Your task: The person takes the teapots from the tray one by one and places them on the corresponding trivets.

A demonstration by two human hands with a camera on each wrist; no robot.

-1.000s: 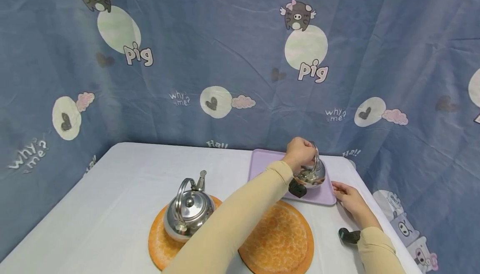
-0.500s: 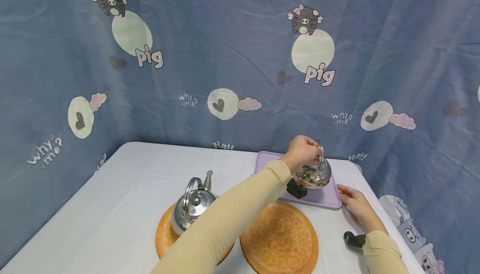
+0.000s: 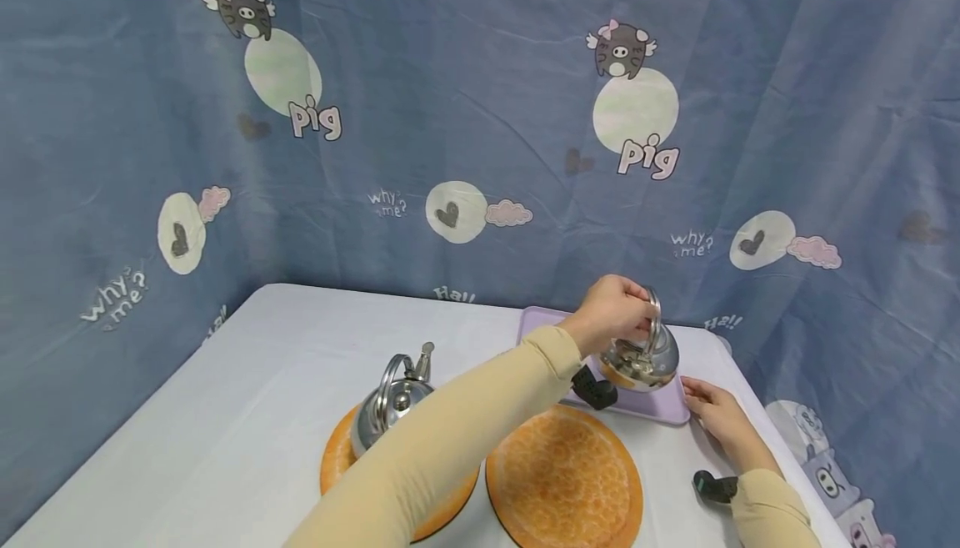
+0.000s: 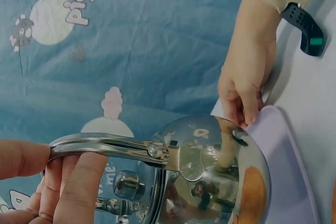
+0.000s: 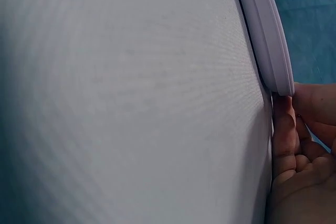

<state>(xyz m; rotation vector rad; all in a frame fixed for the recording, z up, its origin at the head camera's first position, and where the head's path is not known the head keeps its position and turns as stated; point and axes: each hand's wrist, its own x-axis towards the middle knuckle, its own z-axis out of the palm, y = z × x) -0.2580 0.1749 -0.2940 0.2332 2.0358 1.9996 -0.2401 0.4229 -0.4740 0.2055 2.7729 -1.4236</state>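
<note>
In the head view my left hand (image 3: 617, 313) grips the loop handle of a shiny steel kettle (image 3: 643, 363) over the lilac tray (image 3: 542, 319). Whether the kettle's base touches the tray cannot be told. The left wrist view shows fingers (image 4: 79, 187) curled round the handle of this kettle (image 4: 210, 166), whose lid knob is visible. My right hand (image 3: 720, 419) holds the tray's right front corner. Up close, thumb and fingers pinch the tray rim (image 5: 270, 45) from above and below. A second steel kettle (image 3: 397, 402) stands on an orange round mat (image 3: 337, 448), partly behind the left sleeve.
Another orange round mat (image 3: 566, 477) lies in front of the tray with nothing on it. A white cloth (image 3: 247, 398) covers the table. Behind it hangs a blue patterned curtain (image 3: 487, 114). Dark straps (image 3: 712, 487) sit on the wrists.
My left hand and the kettle it holds have shifted slightly right over the tray. The right hand stays at the tray's corner. The whole head view has drifted a little.
</note>
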